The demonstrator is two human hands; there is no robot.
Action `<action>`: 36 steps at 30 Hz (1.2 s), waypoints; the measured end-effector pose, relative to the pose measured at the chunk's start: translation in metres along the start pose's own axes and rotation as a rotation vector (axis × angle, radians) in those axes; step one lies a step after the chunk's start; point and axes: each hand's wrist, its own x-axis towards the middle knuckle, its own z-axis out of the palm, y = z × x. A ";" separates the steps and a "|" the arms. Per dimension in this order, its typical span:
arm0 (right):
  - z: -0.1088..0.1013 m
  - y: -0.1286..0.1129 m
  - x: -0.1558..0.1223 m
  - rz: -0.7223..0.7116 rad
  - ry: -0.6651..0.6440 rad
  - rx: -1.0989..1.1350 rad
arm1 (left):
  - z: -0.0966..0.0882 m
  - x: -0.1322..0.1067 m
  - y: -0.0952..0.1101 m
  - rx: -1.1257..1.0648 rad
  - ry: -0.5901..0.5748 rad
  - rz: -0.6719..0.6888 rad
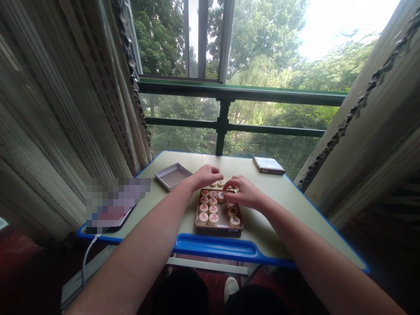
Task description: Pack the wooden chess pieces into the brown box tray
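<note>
Chinese chess pieces, round and pale with red or dark characters, stand in rows in a shallow tin (218,231) before me. The left part of the tin holds red-marked pieces (213,209); a dark-marked piece (234,221) sits at its right front. My right hand (244,192) reaches over the tin's back right, fingers bent and closed on a Chinese chess piece (221,197) at the back row. My left hand (207,175) hovers behind the tin with curled fingers, beside loose pieces (220,183) on the table. Whatever its fingers hold is hidden.
An open tray-like lid (173,176) lies at the table's back left, and a flat box (269,166) at the back right. A blurred-out device (114,212) with a white cable (88,253) rests at the left edge. The table (275,236) has a blue rim.
</note>
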 end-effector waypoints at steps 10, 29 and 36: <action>-0.005 0.003 -0.003 -0.015 0.008 0.041 | 0.002 0.001 -0.002 -0.004 -0.013 -0.012; 0.001 0.007 -0.002 -0.051 -0.056 0.109 | 0.001 0.003 -0.007 0.218 0.061 0.036; 0.005 0.018 0.005 0.073 0.162 0.150 | 0.000 0.011 -0.023 0.542 0.031 0.118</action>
